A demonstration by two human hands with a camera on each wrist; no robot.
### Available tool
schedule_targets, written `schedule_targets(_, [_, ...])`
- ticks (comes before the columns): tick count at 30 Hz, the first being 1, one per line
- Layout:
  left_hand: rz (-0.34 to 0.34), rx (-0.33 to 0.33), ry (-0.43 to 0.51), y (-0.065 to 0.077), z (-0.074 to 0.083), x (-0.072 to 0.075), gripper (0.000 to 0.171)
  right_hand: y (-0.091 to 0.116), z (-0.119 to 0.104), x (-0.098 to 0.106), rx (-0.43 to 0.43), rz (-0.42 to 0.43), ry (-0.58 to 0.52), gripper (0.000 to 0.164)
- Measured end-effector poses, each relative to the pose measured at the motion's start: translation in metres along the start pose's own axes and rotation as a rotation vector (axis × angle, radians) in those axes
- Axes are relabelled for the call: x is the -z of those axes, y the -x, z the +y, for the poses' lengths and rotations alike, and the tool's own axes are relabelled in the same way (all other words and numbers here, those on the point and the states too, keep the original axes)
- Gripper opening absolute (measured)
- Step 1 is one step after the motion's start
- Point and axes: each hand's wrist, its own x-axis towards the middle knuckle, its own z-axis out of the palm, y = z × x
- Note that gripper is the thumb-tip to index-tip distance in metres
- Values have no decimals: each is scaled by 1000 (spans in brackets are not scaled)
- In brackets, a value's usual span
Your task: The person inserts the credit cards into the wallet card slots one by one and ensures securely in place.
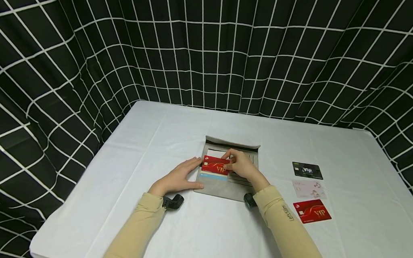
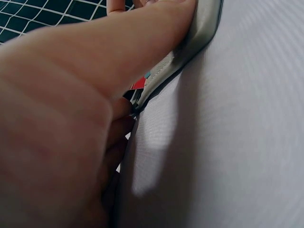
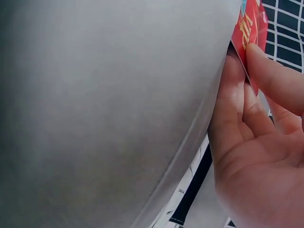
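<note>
A grey card wallet lies opened on the table, its dark-edged flap raised at the far side. My right hand pinches the right end of a red VIP card between thumb and fingers, over the wallet's left part. In the right wrist view the thumb presses on the face of the red card, with fingers behind it. A light blue strip shows just below the card. My left hand lies with fingers extended along the wallet's left edge, its thumb on the near left corner.
To the right, three cards lie in a column: a black Vip card, a pale pink card and another red VIP card. A white cloth covers the table. Black curtains with a white grid surround it.
</note>
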Motion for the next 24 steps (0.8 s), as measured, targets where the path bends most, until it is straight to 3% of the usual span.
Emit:
schedule_targets(13, [2,8,2,1,1,-1,91,0,1,-1,4,-4,34,20])
schedule_targets(20, [5,7,-7,1,0,-1,91,4,-1,-4,43,11,167,21])
schedule_targets(24, [5,7,-6,1,1,-1,91,6,-2,-4,39,14,130,21])
